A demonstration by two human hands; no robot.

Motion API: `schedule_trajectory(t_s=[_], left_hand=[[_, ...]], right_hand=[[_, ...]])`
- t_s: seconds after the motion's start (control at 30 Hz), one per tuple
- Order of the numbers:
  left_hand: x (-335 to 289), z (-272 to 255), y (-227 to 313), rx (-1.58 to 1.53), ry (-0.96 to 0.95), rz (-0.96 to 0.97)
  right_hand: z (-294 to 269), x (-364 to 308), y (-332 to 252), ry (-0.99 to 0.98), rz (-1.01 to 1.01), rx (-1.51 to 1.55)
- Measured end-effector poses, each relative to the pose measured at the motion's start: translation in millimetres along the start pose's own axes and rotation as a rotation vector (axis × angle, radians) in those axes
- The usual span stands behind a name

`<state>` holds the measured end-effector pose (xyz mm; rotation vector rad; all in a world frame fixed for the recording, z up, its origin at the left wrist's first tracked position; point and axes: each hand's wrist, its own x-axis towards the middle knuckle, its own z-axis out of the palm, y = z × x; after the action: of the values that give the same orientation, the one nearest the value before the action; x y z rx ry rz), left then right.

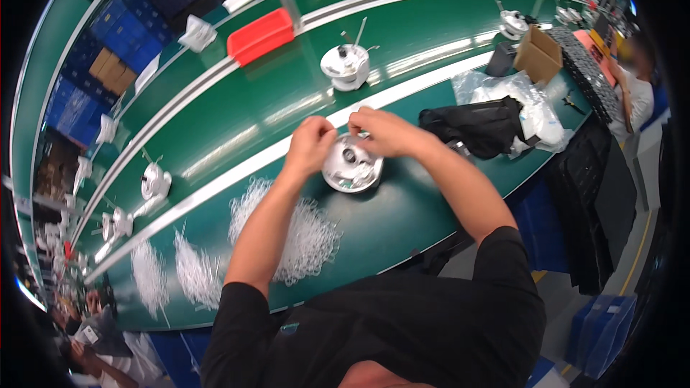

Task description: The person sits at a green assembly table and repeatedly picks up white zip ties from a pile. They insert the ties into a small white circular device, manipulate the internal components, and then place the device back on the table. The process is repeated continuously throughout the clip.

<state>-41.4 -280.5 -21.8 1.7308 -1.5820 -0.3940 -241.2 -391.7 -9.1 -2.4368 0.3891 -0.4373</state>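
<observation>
Your grip is drawn narrow at both hands: the left hand (314, 142) and the right hand (379, 133) have the fingers bent above the far part of the white round unit (351, 165), but what is between the fingertips is too blurred, so I cannot tell if they hold something. This unit is in front of you, at the far side of the dark green bench (411, 208), with its open face up and small parts inside. In my judgement, it could turn or slide if you pull at one side only, because no hand seems to be around its body to keep it steady. Small parts inside could also be pushed out of place, if a finger goes in deeper than you intend. Your left forearm passes over the big heap of thin white strands (310, 244); whether it touches them I cannot tell, but a fast move could drag some loops along, since they lie loose. On the right, near your other forearm, is a black bag (474, 126); a wide elbow movement could push it. Beyond the pale rail (248, 167), another white unit (345, 68) stands on the green line (277, 104), with thin pieces sticking up, which a long reach forward could bend.
</observation>
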Motion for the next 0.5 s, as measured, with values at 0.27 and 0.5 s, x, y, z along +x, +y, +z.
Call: schedule_trajectory(t_s=[0.27, 0.5], left_hand=[[146, 33, -50, -0.860, 0.010, -0.775], [189, 88, -51, -0.948, 0.006, -0.723]], right_hand=[[6, -17, -4, -0.075, 0.348, -0.002], [-6, -44, -11, -0.002, 0.402, 0.025]])
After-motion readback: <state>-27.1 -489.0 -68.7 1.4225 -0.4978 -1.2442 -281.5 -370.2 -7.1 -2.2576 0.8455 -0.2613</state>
